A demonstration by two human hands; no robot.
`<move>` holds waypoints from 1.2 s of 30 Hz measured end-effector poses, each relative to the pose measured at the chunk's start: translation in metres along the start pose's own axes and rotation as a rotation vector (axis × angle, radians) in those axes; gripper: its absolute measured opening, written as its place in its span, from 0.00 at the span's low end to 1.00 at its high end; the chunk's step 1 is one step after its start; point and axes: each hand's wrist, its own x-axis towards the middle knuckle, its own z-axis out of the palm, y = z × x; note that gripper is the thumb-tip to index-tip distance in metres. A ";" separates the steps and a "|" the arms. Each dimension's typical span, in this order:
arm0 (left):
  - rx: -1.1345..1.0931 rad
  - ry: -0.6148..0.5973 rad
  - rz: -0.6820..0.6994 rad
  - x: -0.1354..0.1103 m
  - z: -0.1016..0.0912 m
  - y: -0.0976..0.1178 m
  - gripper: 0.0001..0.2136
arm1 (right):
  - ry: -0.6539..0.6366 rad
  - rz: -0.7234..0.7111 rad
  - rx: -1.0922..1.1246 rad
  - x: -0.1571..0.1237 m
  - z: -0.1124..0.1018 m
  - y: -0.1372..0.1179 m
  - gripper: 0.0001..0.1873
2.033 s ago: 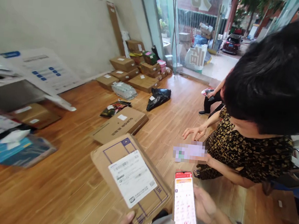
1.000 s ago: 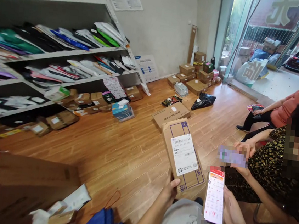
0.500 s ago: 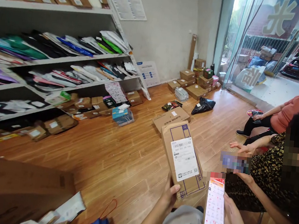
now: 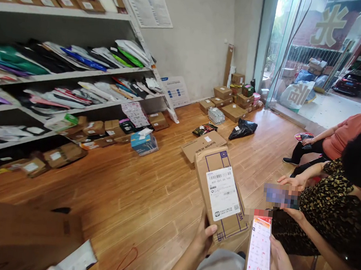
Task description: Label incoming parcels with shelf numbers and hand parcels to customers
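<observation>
My left hand [image 4: 204,236] grips a brown cardboard box [image 4: 207,174] by its lower left corner, with the thumb on the front face. A white shipping label [image 4: 223,194] with a barcode faces me on the box, beside blue printed lines. To the right, my right hand [image 4: 279,259] holds a smartphone [image 4: 259,250] upright along its right edge. The lit screen shows a red band at the top and rows of small icons, too small to read. Box and phone are close together but apart, above my lap.
Shelves [image 4: 77,74] of parcels stand at left. Cardboard boxes [image 4: 234,110], a black bag [image 4: 243,129] and a blue box [image 4: 144,143] lie on the wooden floor [image 4: 148,192]. A large carton [image 4: 21,238] is at lower left. Two people sit at right, one holding a phone [image 4: 280,196].
The view has shifted slightly, so shelves and floor parcels sit a little further left. Both hands keep the same hold on the box and the smartphone.
</observation>
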 end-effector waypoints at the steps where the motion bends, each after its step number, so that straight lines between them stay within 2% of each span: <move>1: 0.003 -0.004 -0.002 0.000 0.000 0.001 0.41 | 0.000 -0.013 -0.002 0.000 0.000 0.000 0.30; 5: 0.019 -0.009 -0.015 -0.002 0.001 0.003 0.42 | 0.000 -0.009 0.031 -0.002 0.000 -0.002 0.28; 12: -0.002 0.034 -0.034 -0.006 -0.001 0.000 0.41 | -0.031 0.047 0.002 -0.003 0.003 -0.002 0.34; 21: 0.002 0.001 -0.069 -0.002 -0.003 0.000 0.43 | -0.005 0.014 0.010 0.001 -0.001 -0.001 0.29; 25: -0.046 0.036 -0.046 -0.001 0.003 -0.001 0.43 | -0.002 0.024 0.019 0.001 -0.003 0.000 0.32; 28: -0.073 0.070 -0.056 0.000 0.004 -0.002 0.43 | 0.013 0.018 0.033 -0.003 0.000 -0.001 0.33; 32: -0.028 0.029 -0.118 0.000 -0.002 0.000 0.43 | 0.041 0.011 0.054 -0.011 0.009 -0.006 0.30; 36: -0.023 0.042 -0.104 0.001 -0.006 -0.002 0.42 | 0.024 0.014 0.049 -0.013 0.009 -0.007 0.29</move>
